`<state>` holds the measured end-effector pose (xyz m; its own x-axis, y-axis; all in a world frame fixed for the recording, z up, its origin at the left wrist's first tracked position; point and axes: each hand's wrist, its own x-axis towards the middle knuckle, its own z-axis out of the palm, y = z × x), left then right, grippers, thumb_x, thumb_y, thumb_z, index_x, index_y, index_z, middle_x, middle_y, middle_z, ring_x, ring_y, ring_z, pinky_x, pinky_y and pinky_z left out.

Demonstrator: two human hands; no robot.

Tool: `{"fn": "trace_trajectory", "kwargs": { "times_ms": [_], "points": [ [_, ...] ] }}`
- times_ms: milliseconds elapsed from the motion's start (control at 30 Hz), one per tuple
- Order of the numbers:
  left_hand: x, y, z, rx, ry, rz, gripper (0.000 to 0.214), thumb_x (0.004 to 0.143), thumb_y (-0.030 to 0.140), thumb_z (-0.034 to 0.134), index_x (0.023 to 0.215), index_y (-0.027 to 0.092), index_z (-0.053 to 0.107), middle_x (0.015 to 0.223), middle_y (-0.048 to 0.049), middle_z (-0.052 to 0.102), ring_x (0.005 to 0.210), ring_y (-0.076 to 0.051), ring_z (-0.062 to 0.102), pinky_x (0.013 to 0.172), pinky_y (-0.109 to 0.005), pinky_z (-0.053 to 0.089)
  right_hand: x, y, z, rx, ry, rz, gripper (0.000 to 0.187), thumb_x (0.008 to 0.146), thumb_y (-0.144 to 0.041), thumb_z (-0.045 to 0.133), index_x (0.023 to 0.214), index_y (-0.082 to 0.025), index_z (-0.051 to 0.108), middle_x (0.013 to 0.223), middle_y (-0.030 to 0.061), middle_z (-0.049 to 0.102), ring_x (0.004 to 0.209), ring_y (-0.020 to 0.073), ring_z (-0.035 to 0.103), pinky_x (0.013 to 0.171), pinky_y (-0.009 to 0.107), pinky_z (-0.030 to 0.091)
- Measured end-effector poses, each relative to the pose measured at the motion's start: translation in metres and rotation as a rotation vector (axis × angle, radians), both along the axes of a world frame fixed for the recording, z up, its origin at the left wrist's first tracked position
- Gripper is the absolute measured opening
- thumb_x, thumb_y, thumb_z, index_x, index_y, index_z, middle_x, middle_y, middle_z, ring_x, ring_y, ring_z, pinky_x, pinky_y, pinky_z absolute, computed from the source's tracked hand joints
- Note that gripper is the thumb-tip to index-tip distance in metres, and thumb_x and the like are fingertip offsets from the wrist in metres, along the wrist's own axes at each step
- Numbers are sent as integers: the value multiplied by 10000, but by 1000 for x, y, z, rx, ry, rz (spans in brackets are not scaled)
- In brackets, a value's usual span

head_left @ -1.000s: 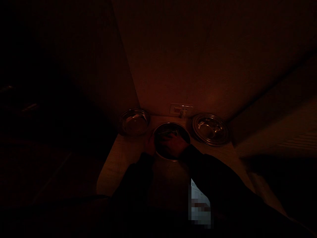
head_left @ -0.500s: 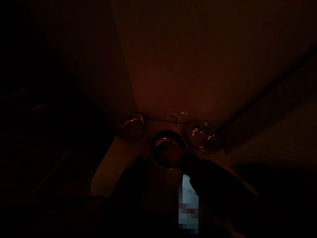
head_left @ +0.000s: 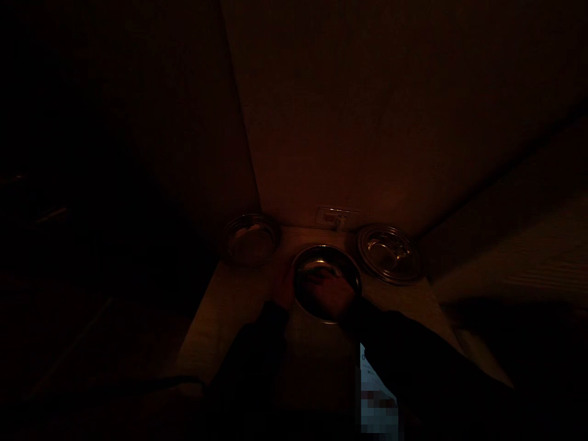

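Note:
In very dim light a round metal bowl (head_left: 327,264) rests on a small wooden table. My left hand (head_left: 285,285) is cupped against the bowl's left side and steadies it at the rim; its fingers are barely visible. Inside the bowl lies my right hand (head_left: 331,294), reaching in over the right front rim with its fingers toward the left. Darkness hides whether those fingers hold anything and what the bowl contains. Dark sleeves cover both forearms.
A shiny round dish (head_left: 250,240) stands at the back left of the wooden table (head_left: 215,318), and stacked metal plates (head_left: 389,254) at the back right. Behind them, a wall socket (head_left: 337,217) sits low on the wall. A lit phone screen (head_left: 377,380) glows below my right forearm.
The view has shifted, so the bowl, dishes and phone appear slightly farther right and lower. My right hand stays inside the bowl, and my left hand stays beside it.

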<state>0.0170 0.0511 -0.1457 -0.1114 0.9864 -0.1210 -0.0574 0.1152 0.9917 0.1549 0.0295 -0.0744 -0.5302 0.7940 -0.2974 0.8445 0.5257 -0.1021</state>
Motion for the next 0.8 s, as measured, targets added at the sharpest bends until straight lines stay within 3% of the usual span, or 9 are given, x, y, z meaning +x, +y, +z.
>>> {"fn": "trace_trajectory", "kwargs": {
  "times_ms": [200, 367, 600, 800],
  "points": [
    [-1, -1, -9, 32, -5, 9, 386, 838, 321, 485, 1143, 163, 660, 1302, -97, 599, 1255, -241, 507, 1105, -400, 324, -12, 11, -3, 14, -54, -153, 414, 914, -153, 350, 1277, -243, 528, 1340, 84, 549, 1170, 308, 468, 798, 460, 481],
    [-1, 1, -5, -18, -16, 39, 359, 816, 306, 500, 1087, 144, 672, 1227, -109, 646, 1180, -242, 559, 1063, -390, 368, -11, 11, 2, -21, -43, -198, 404, 921, -275, 373, 1301, -285, 507, 1352, 64, 541, 1185, 303, 456, 767, 408, 493],
    [-1, 0, 7, -56, 36, 86, 257, 829, 260, 480, 1011, 170, 636, 1097, -80, 690, 1053, -222, 618, 966, -361, 443, -4, 13, 6, -44, 5, -120, 410, 897, -329, 416, 1288, -284, 533, 1377, 33, 523, 1212, 306, 422, 794, 419, 497],
    [3, 0, 0, -25, -6, 34, 361, 883, 275, 418, 1179, 168, 595, 1296, -81, 600, 1228, -207, 520, 1074, -350, 352, -4, 15, 6, -42, -2, -77, 399, 903, -340, 427, 1286, -294, 531, 1385, 34, 515, 1203, 303, 432, 796, 429, 499]
  ]
}}
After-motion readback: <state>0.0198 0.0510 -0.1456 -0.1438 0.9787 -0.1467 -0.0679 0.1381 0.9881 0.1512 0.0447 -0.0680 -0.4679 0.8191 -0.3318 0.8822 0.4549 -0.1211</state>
